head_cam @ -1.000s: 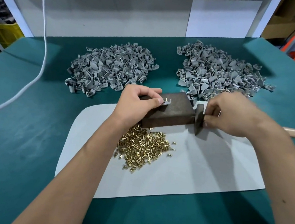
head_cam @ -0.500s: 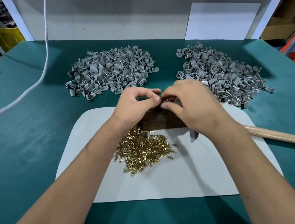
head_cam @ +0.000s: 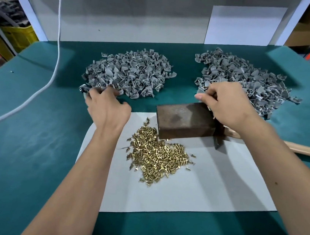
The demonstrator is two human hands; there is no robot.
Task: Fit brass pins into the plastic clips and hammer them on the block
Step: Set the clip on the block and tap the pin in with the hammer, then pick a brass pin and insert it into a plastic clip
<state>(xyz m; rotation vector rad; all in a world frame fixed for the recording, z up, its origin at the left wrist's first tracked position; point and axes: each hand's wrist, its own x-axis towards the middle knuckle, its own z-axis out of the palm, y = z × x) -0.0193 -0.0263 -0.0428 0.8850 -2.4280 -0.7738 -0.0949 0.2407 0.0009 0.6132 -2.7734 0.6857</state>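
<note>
My left hand (head_cam: 107, 106) reached the near edge of the left clip pile (head_cam: 130, 74), fingers curled among the clips; whether they held one, I cannot tell. My right hand (head_cam: 225, 105) pinched a grey clip (head_cam: 200, 92) near the right pile (head_cam: 245, 80), behind the block (head_cam: 185, 121). The brass pins (head_cam: 156, 155) lay in front of the block. I judged this the picking step; next needed a pin.

— How many heaps of grey clips (head_cam: 130, 73)?
— Two, the second (head_cam: 254, 81) off to the right, each too many to count.
— And the brass pins (head_cam: 156, 155)?
— One heap, uncountable too.
— Blocks?
— One block (head_cam: 185, 119). One hammer (head_cam: 305, 149), one white sheet (head_cam: 220, 186), one white cable (head_cam: 59, 30).
— Hands?
— Two hands: left (head_cam: 107, 108), right (head_cam: 225, 105).
</note>
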